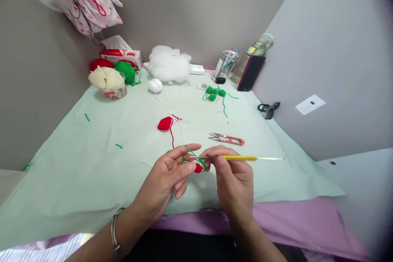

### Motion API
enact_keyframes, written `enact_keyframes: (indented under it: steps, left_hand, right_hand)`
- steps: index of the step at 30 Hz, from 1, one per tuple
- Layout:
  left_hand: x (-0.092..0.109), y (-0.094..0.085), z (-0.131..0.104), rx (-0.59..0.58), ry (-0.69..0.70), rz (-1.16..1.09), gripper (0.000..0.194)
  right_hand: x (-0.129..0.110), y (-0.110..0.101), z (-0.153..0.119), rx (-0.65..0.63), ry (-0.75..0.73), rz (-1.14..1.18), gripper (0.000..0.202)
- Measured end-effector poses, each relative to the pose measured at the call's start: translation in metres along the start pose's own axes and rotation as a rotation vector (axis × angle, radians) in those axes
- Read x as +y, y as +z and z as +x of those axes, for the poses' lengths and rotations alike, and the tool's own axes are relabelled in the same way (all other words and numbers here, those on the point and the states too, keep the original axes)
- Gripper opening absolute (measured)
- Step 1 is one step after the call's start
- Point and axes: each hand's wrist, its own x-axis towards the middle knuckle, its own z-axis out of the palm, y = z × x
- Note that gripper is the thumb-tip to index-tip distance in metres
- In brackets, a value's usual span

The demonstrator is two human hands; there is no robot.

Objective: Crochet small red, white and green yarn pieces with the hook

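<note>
My left hand (168,176) pinches a small crochet piece (199,166) of red, white and green yarn, with green yarn looped over its raised index finger. Closed round a yellow-handled crochet hook (239,158) is my right hand (235,180). The hook's metal tip lies at the green upper edge of the piece, partly hidden by fingers. Beyond my hands lie a red crochet piece (165,123) with a loose tail and orange-handled snips (229,139). White yarn runs from a white ball (155,85) towards my left hand.
Along the back stand a cup with cream-coloured contents (115,91), a green yarn ball (125,71), a tissue box (135,58), white stuffing (168,65), a pen jar (225,65) and a phone (251,73). Green crochet pieces (212,94) and a hair clip (270,110) lie farther right.
</note>
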Motion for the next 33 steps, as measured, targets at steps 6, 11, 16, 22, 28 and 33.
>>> enact_keyframes:
  steps: [6, 11, 16, 22, 28, 33]
  left_hand:
    - [0.003, -0.003, -0.002, -0.004, 0.04, 0.063, 0.033]
    - [0.001, -0.003, -0.004, 0.068, 0.18, 0.24, 0.032]
    - [-0.003, 0.0, -0.004, 0.126, 0.193, 0.285, 0.051]
    - [0.0, 0.0, -0.002, 0.073, 0.081, 0.134, 0.053]
    - [0.004, 0.0, -0.003, 0.06, 0.081, 0.124, 0.042]
    - [0.001, -0.004, -0.002, 0.079, 0.143, 0.241, 0.039]
  right_hand:
    - [-0.005, -0.006, 0.0, -0.055, -0.005, 0.066, 0.022]
    - [-0.01, -0.005, -0.005, -0.107, -0.291, -0.294, 0.025]
    - [-0.001, -0.002, -0.006, -0.17, -0.702, -0.674, 0.024]
    - [0.002, -0.001, -0.005, -0.069, -0.563, -0.509, 0.026]
    - [-0.002, -0.001, 0.0, -0.021, -0.143, -0.05, 0.024]
    - [-0.006, -0.004, -0.002, -0.081, -0.211, -0.166, 0.023]
